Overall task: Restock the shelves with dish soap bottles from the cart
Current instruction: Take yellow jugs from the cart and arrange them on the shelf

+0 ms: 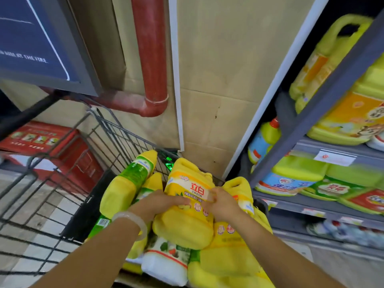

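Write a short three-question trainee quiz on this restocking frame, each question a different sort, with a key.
1. True or false: both hands, the left hand and the right hand, are on the same yellow jug in the cart.
2. Multiple choice: the shelves being restocked stand on which side of the cart? A) left B) right C) behind the person
3. Fill in: the wrist of the left hand wears a pale ____.

Key: 1 true; 2 B; 3 bangle.
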Action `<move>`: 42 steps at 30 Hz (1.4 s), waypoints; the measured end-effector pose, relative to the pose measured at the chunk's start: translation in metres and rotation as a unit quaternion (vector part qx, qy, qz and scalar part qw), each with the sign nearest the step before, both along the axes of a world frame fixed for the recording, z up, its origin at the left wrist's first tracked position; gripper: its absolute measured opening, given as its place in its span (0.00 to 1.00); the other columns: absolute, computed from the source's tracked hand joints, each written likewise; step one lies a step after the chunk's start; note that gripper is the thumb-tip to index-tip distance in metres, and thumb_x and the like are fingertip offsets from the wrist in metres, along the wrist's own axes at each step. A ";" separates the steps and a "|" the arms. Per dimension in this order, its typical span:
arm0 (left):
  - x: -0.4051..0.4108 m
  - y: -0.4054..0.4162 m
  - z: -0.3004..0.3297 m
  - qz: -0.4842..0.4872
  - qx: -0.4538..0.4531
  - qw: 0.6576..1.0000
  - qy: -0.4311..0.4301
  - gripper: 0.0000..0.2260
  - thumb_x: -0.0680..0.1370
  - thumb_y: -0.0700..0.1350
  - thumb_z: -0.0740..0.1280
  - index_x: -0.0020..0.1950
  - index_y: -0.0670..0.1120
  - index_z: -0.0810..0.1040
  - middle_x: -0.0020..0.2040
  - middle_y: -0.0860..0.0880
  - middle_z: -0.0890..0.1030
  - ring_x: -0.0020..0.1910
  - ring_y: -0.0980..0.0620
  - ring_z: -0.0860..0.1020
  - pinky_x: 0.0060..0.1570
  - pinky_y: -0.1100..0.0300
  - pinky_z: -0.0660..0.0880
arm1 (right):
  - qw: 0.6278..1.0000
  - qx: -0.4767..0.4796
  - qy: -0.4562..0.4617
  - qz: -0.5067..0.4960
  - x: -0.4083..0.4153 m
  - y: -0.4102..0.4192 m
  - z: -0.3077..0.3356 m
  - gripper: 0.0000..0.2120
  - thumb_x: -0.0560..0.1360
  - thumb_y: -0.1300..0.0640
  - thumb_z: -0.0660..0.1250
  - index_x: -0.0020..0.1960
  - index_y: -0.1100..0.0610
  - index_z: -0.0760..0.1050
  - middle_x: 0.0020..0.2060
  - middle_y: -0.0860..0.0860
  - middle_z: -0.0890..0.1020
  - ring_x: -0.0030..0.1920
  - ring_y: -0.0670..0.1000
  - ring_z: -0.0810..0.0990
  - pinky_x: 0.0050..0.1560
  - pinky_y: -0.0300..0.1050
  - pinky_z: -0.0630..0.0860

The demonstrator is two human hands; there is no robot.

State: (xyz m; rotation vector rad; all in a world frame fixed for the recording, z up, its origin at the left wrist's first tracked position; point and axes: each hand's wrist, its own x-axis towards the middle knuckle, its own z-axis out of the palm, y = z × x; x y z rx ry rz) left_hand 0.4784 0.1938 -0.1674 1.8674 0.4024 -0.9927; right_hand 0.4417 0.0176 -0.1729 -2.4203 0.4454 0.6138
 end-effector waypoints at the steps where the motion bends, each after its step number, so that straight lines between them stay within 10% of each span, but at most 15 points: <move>1: -0.001 0.001 0.000 0.003 -0.009 1.000 -0.001 0.41 0.61 0.54 0.80 0.67 0.40 0.68 0.61 0.44 0.78 0.54 0.46 0.79 0.54 0.51 0.77 | 1.000 0.009 0.000 -0.022 0.000 0.000 -0.001 0.23 0.74 0.50 0.69 0.64 0.61 0.69 0.61 0.56 0.76 0.60 0.55 0.76 0.55 0.45 0.72; 6: -0.005 0.007 -0.011 0.026 -0.054 0.998 0.006 0.52 0.43 0.60 0.82 0.63 0.44 0.74 0.55 0.45 0.83 0.51 0.44 0.82 0.55 0.46 0.78 | 0.999 -0.003 -0.023 -0.038 -0.008 0.002 0.004 0.22 0.75 0.50 0.67 0.64 0.60 0.68 0.61 0.55 0.76 0.61 0.55 0.74 0.54 0.44 0.71; 11: -0.005 0.009 -0.014 0.023 -0.062 0.998 0.012 0.53 0.41 0.62 0.82 0.64 0.46 0.74 0.55 0.45 0.82 0.51 0.43 0.82 0.55 0.44 0.78 | 0.970 -0.233 -0.071 -0.006 -0.026 -0.028 0.015 0.38 0.70 0.43 0.71 0.72 0.56 0.58 0.68 0.55 0.65 0.69 0.57 0.64 0.65 0.51 0.67; 14: -0.006 0.007 -0.009 0.019 -0.057 0.998 0.018 0.53 0.43 0.63 0.81 0.66 0.47 0.72 0.57 0.45 0.81 0.52 0.43 0.81 0.55 0.45 0.78 | 0.980 -0.024 0.066 -0.186 -0.033 -0.050 0.007 0.55 0.58 0.35 0.76 0.74 0.60 0.56 0.70 0.57 0.65 0.70 0.59 0.66 0.66 0.53 0.69; 17: -0.004 0.007 -0.011 0.011 -0.048 0.999 0.018 0.57 0.42 0.64 0.80 0.69 0.49 0.70 0.60 0.46 0.79 0.55 0.42 0.79 0.57 0.43 0.76 | 0.938 0.155 0.101 -0.293 -0.042 -0.056 0.005 0.42 0.60 0.39 0.77 0.67 0.57 0.69 0.63 0.56 0.77 0.61 0.58 0.77 0.54 0.49 0.75; 23: -0.001 0.007 -0.013 -0.009 -0.031 0.999 0.038 0.58 0.41 0.65 0.80 0.69 0.49 0.69 0.62 0.45 0.78 0.58 0.41 0.77 0.60 0.41 0.73 | 0.932 0.180 0.078 -0.305 -0.048 -0.050 -0.007 0.51 0.45 0.39 0.80 0.65 0.56 0.73 0.58 0.56 0.81 0.54 0.58 0.81 0.57 0.56 0.78; 31: 0.008 -0.008 0.015 -0.113 0.060 0.991 -0.042 0.42 0.69 0.54 0.75 0.75 0.41 0.56 0.71 0.43 0.67 0.68 0.42 0.69 0.54 0.51 0.70 | 0.933 0.150 0.034 -0.324 -0.062 -0.042 0.002 0.29 0.61 0.48 0.79 0.58 0.58 0.77 0.51 0.56 0.83 0.47 0.55 0.82 0.47 0.48 0.79; 42: 0.006 -0.048 -0.003 -0.306 0.167 0.921 -0.175 0.47 0.69 0.55 0.75 0.78 0.46 0.48 0.74 0.42 0.60 0.71 0.42 0.64 0.68 0.49 0.66 | 0.918 0.193 -0.056 -0.341 -0.124 -0.074 0.059 0.26 0.58 0.54 0.82 0.52 0.57 0.77 0.43 0.53 0.85 0.41 0.53 0.85 0.43 0.52 0.83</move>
